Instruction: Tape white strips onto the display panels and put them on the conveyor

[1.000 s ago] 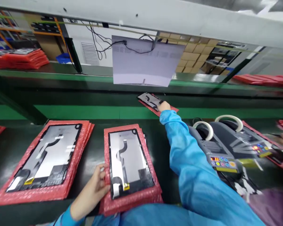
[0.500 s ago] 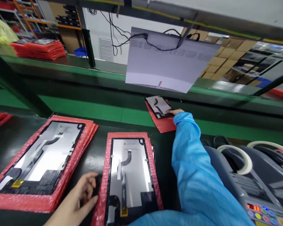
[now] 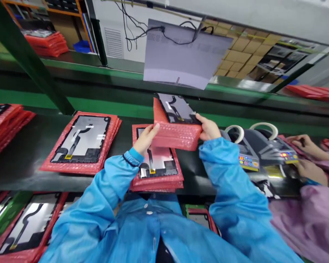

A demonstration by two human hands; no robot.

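A display panel (image 3: 179, 106), grey-backed with a black frame and a dark flex cable, is held in the air on a red bubble-wrap sheet (image 3: 177, 137). My left hand (image 3: 146, 139) is closed on the sheet's left side, thumb on top. At the panel's right edge, my right hand (image 3: 209, 128) grips the panel, its fingers partly hidden behind the wrap. Directly below lies a stack of red bubble wrap (image 3: 156, 185) topped by another panel (image 3: 164, 164), partly covered by the held sheet.
Left of it is another wrapped stack with a panel (image 3: 84, 140) on top. More red-wrapped panels (image 3: 5, 131) lie at the far left. Tape dispensers (image 3: 248, 146) stand to the right, beside a co-worker's hands (image 3: 311, 168). A monitor (image 3: 183, 54) hangs ahead.
The panel and its red wrap have come from the back ledge toward me, over the middle stack. My left hand has risen from the table and now grips the wrap. The view has shifted.
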